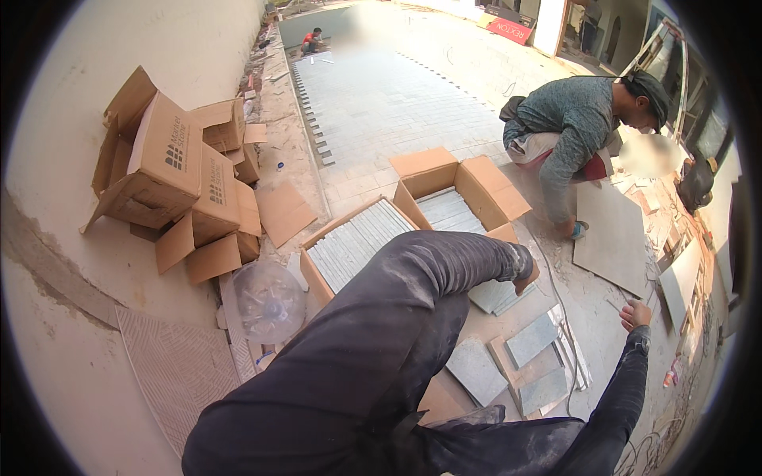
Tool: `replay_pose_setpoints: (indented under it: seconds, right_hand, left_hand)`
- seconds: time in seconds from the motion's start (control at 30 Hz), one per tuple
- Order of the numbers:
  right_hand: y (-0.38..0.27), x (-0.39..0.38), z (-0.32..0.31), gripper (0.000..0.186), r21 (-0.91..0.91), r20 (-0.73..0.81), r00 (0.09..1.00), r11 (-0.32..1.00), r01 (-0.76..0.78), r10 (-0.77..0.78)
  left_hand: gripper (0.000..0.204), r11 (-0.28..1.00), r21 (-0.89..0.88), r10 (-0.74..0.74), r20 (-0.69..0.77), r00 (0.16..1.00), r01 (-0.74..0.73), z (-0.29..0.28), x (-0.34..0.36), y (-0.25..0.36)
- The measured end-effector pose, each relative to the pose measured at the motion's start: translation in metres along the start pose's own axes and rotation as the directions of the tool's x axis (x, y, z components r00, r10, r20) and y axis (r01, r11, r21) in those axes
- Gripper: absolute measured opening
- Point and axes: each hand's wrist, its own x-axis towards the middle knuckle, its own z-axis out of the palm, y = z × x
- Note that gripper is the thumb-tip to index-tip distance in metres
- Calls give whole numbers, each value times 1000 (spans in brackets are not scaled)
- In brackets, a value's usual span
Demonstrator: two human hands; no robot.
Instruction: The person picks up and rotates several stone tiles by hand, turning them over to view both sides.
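My left hand [525, 274] hangs past my bent knee, above a small stack of grey stone tiles [502, 298]. Its fingers point down and are partly hidden, so I cannot tell whether they hold anything. Out to the right, my right hand [635, 315] has its fingers curled in, near a thin stick-like thing [615, 305]; what it grips is too small to make out. Between my arms lie a loose grey tile [477, 371] and two more tiles, an upper one [532, 341] and a lower one [544, 390], on a brown board [506, 366].
Two open cartons, a near one [317, 278] and a far one [409, 190], hold rows of tiles. Brown cartons [171, 159] are piled at the left wall beside a clear plastic tub [268, 301]. A crouching co-worker [579, 119] touches a large grey slab [611, 238]. A cable [565, 317] crosses the floor.
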Motion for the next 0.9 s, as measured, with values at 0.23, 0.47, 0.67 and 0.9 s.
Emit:
replay_pose_setpoints:
  seconds: [0.23, 0.47, 0.67, 0.9]
  right_hand:
    - [-16, 12, 26, 30, -1, 48, 999, 1000, 10, -10]
    - [-28, 22, 47, 28, -52, 89, 995, 998, 41, -36]
    - [-29, 25, 51, 24, -72, 44, 997, 995, 62, -59]
    - [-26, 28, 50, 17, -172, -84, 991, 981, 85, -101]
  left_hand:
    - [50, 1000, -23, 4, -31, 1000, -4, -6, 6, -3]
    - [50, 999, -45, -24, -55, 998, 21, -7, -7, -13]
    - [49, 997, -61, -41, -53, 998, 37, -7, -18, -26]
    - [48, 998, -43, -40, -74, 996, 37, -6, -25, -27]
